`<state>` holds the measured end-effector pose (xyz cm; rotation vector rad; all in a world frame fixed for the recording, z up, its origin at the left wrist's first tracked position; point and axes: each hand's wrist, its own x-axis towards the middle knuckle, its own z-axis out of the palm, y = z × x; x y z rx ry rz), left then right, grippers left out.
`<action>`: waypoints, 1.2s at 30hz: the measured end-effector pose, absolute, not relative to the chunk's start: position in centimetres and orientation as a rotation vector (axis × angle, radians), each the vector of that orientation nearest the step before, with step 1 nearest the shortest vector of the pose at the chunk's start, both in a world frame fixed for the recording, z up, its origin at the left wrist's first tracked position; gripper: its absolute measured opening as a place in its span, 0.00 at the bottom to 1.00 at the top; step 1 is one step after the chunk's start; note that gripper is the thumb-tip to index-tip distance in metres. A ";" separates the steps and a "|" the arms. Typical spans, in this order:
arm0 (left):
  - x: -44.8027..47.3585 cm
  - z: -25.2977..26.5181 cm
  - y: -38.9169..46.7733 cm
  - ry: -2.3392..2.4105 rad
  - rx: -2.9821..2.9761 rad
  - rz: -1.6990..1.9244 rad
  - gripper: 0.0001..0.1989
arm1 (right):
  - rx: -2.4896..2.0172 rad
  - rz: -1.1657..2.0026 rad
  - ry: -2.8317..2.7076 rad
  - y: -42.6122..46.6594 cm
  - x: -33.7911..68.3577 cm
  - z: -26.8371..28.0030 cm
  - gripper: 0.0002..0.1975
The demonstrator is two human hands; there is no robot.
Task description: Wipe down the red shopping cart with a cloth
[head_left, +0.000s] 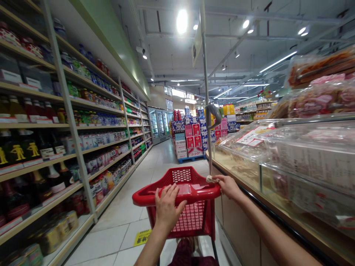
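Observation:
A red plastic shopping cart [181, 221] stands right in front of me, its basket facing away down the aisle. My left hand [169, 205] lies flat across the cart's handle, fingers stretched forward and thumb apart. Just past the handle's right end is my right hand [229, 187], its fingers closed in a pinch. A crumpled white cloth or tissue [212, 179] pokes out from those fingertips. Part of the right hand seems to touch the handle's end, but I cannot tell how firmly.
Tall shelves of bottles and cans [94, 125] line the left side. Along the right runs a display counter [235, 162] with clear food packages [302, 155]. Ahead, stacked drink cartons [194, 136] stand on a blue pallet. A yellow floor sign [142, 237] lies left of the cart.

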<state>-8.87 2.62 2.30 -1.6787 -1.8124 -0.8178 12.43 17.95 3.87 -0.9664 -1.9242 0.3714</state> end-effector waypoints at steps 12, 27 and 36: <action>-8.2 2.3 3.0 -1.818 -1.678 -0.798 0.20 | -0.668 0.007 -1.732 11.6 9.2 0.8 0.18; -7.4 2.5 2.9 -1.841 -1.655 -0.827 0.19 | -0.648 -0.105 -1.753 10.6 7.7 -0.3 0.20; -7.2 2.2 2.9 -1.832 -1.637 -0.821 0.19 | -0.781 -0.133 -1.698 12.0 9.3 -0.8 0.22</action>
